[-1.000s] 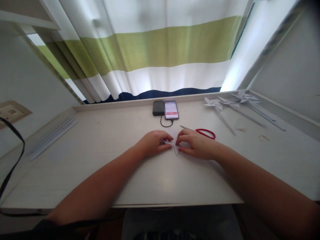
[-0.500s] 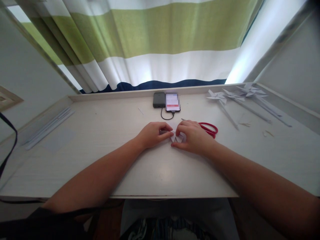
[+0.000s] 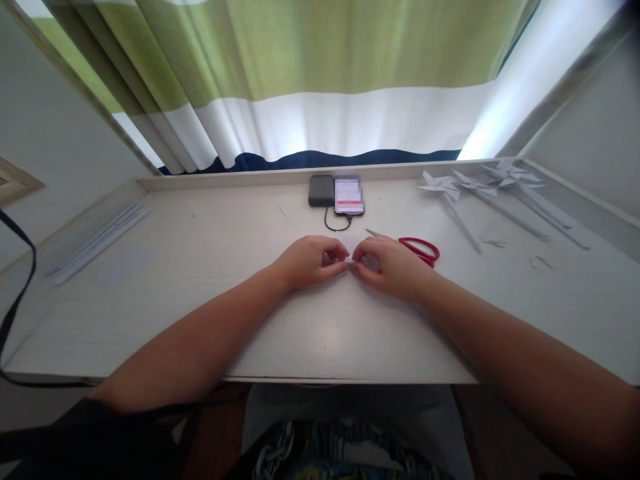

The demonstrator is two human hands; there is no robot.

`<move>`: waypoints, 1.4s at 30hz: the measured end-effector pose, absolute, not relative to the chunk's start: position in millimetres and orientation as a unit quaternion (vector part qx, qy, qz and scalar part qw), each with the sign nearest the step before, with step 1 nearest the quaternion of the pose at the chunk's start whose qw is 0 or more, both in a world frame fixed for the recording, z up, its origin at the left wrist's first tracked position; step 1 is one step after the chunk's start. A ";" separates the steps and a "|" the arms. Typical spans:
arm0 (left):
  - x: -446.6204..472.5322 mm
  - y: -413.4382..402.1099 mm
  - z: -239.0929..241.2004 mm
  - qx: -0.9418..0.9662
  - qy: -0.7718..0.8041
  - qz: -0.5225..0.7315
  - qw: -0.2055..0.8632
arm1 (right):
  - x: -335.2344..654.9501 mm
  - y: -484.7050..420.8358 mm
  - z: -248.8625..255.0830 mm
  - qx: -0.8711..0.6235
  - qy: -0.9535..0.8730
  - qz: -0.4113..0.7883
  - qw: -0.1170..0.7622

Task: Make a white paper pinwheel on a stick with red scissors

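Observation:
My left hand (image 3: 309, 261) and my right hand (image 3: 387, 265) rest side by side on the white table (image 3: 210, 293), fingertips meeting in the middle. Both are curled in a pinch on a small piece of white folded paper (image 3: 350, 265), most of which the fingers hide. Red-handled scissors (image 3: 419, 248) lie just behind my right hand, blades pointing left.
A phone (image 3: 349, 194) cabled to a dark power bank (image 3: 321, 190) lies at the table's back edge. Three white paper pinwheels (image 3: 453, 193) on sticks lie at the back right. White paper strips (image 3: 100, 239) lie at the left. A striped curtain hangs behind.
The view has tilted down a little. My fingers have closed in over the paper, so the white point that showed between the hands is now almost hidden.

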State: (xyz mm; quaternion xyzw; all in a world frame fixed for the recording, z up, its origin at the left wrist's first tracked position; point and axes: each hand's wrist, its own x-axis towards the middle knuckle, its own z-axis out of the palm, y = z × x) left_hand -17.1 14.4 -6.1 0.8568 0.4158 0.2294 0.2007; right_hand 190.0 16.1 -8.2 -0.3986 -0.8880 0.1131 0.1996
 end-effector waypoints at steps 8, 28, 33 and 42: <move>-16.9 16.9 -6.3 0.885 0.386 0.206 0.160 | 188.0 19.8 -11.5 -0.396 -0.889 0.108 0.202; -10.5 11.6 -7.1 0.829 0.477 0.227 0.182 | 194.9 25.0 -14.8 -0.426 -0.868 0.147 0.208; -10.5 10.4 -4.0 0.856 0.460 0.195 0.134 | 197.1 25.6 -13.1 -0.425 -0.871 0.149 0.198; -10.2 9.9 -0.4 0.880 0.442 0.152 0.089 | 200.0 26.6 -9.0 -0.411 -0.883 0.146 0.174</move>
